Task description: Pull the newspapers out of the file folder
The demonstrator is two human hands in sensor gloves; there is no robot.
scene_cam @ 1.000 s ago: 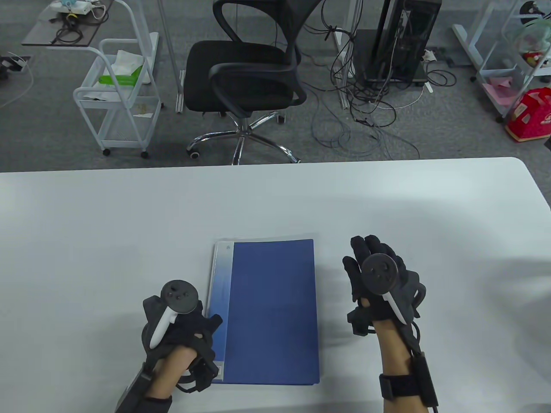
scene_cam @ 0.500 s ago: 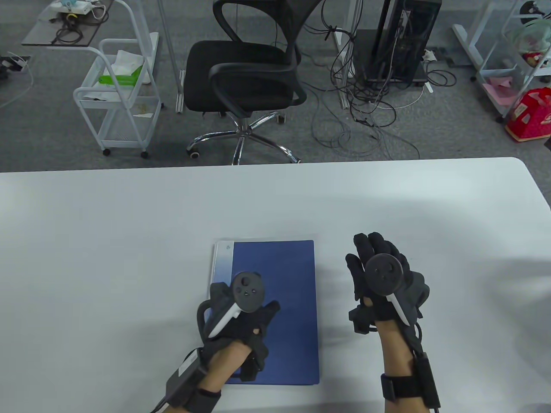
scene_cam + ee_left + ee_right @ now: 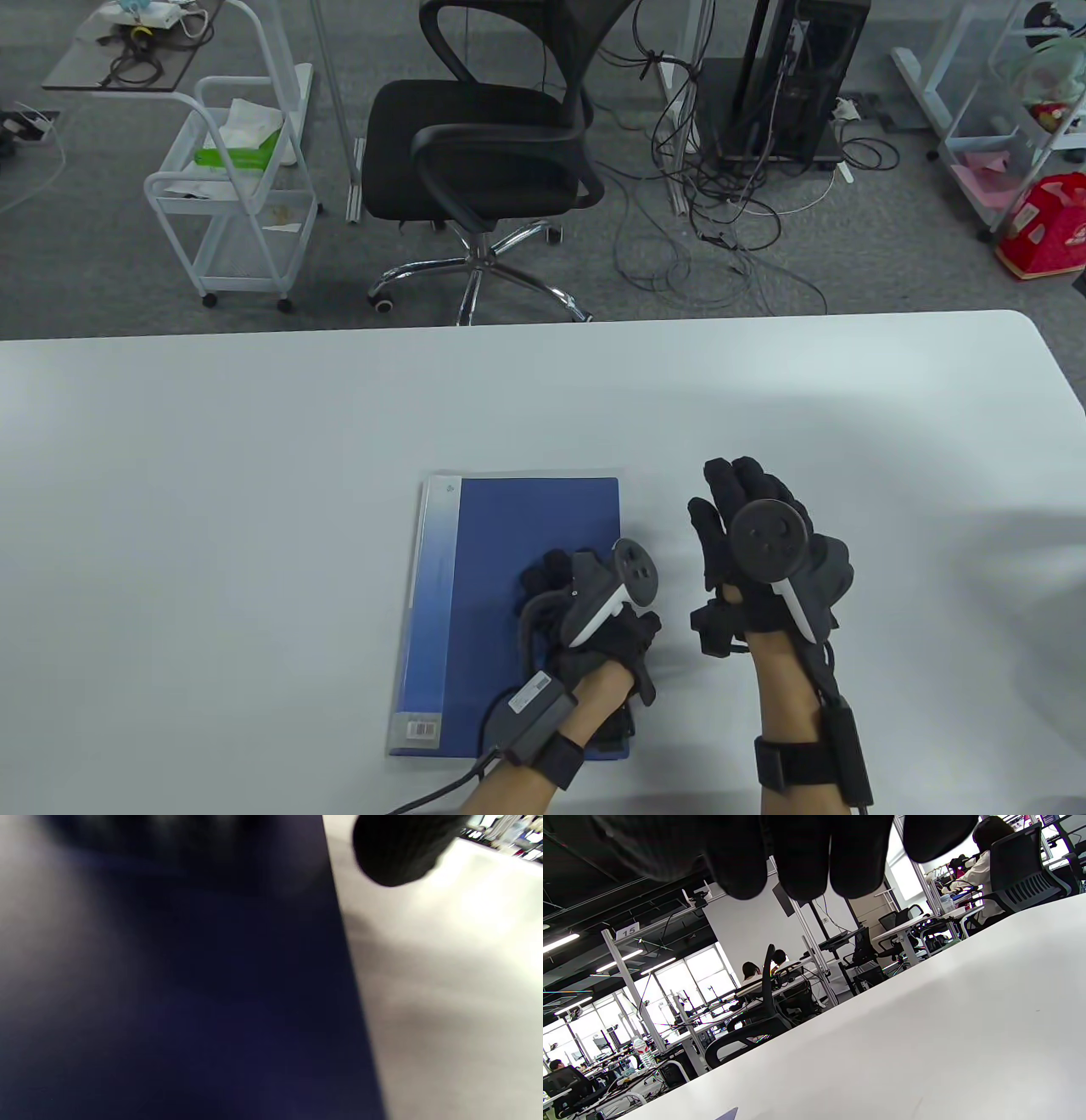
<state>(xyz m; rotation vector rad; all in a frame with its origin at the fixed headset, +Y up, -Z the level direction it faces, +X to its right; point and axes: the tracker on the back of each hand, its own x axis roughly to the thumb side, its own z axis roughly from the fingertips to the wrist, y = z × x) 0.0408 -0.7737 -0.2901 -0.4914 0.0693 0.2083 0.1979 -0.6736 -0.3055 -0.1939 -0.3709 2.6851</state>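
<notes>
A closed blue file folder (image 3: 509, 586) lies flat on the white table (image 3: 254, 441), with a pale spine strip on its left and a barcode label at the near left corner. Thin pale sheet edges (image 3: 526, 474) show past its far edge. My left hand (image 3: 560, 581) lies over the folder's right part, fingers spread on or just above the cover. The left wrist view shows the dark cover (image 3: 191, 984) and one fingertip (image 3: 394, 853) past its right edge. My right hand (image 3: 730, 501) is open and empty, right of the folder, apart from it. Its fingers (image 3: 806, 857) hang over bare table.
A black office chair (image 3: 484, 144) stands beyond the table's far edge, with a white wire cart (image 3: 237, 187) to its left and a computer tower (image 3: 789, 76) with loose cables to its right. The table's right corner is rounded.
My left hand has moved right from the folder's left edge, across the cover, to its right part. My right hand has hardly moved. The folder has stayed shut.
</notes>
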